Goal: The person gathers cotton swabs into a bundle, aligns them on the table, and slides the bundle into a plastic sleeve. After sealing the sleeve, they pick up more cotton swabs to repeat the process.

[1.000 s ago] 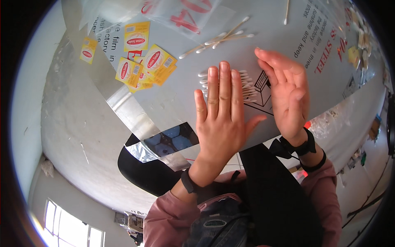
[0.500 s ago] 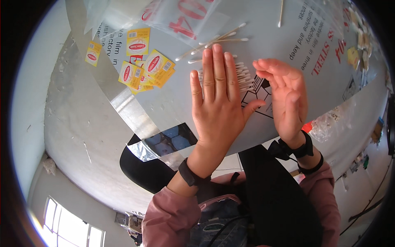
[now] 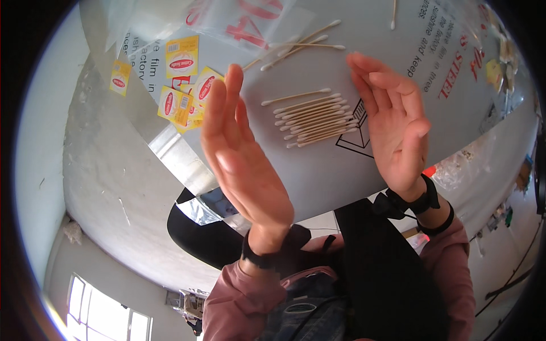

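Observation:
A row of cotton swabs (image 3: 315,120) lies side by side on the grey film-covered table (image 3: 318,176), with one swab slightly apart at its far edge. My left hand (image 3: 242,153) is raised on edge to the left of the row, palm turned inward, holding nothing. On the other side my right hand (image 3: 395,122) faces it, fingers slightly curved and thumb apart, also empty. The right fingertips are near the swab ends. Beyond the row, a few loose swabs (image 3: 307,45) lie crossed over one another.
Yellow printed cards (image 3: 176,105) lie partly piled left of my left hand, with another card (image 3: 119,78) farther left. Clear plastic bags (image 3: 239,20) are at the far side. A single swab (image 3: 393,14) lies far right. More swabs and packaging (image 3: 500,62) line the right edge.
My left hand has lifted off the swabs, moved left and turned on edge, uncovering the row. My right hand has stayed nearly in place at the right of it.

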The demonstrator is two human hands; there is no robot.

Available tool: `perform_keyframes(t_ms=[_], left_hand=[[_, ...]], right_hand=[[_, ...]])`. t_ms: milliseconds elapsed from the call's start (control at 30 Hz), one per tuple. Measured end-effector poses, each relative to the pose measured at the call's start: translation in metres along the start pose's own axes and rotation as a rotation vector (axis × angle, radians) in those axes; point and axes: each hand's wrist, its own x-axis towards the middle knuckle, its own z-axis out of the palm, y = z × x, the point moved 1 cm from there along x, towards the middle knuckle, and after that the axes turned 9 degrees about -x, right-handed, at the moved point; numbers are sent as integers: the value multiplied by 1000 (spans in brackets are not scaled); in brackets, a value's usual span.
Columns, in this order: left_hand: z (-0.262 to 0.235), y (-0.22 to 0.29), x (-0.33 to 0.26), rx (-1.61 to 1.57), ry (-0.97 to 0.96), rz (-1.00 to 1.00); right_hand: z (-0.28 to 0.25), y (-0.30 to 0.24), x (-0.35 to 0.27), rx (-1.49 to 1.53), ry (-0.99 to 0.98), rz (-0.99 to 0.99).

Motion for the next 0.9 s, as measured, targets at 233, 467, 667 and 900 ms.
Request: perform_keyframes(t_ms=[233,467,667,900], left_hand=[[3,-8,4,-146,-18,-32],[4,-21,-7,-150,-86,76],[-13,1,-27,322,-114,195],[-3,-19,-51,1504,-602,207]], right_hand=[[17,-1,4,47,-16,-16],[22,-1,4,86,-59,-4],[-19,-7,-1,-261,-51,-223],[-22,-13,-15,-741,-81,-242]])
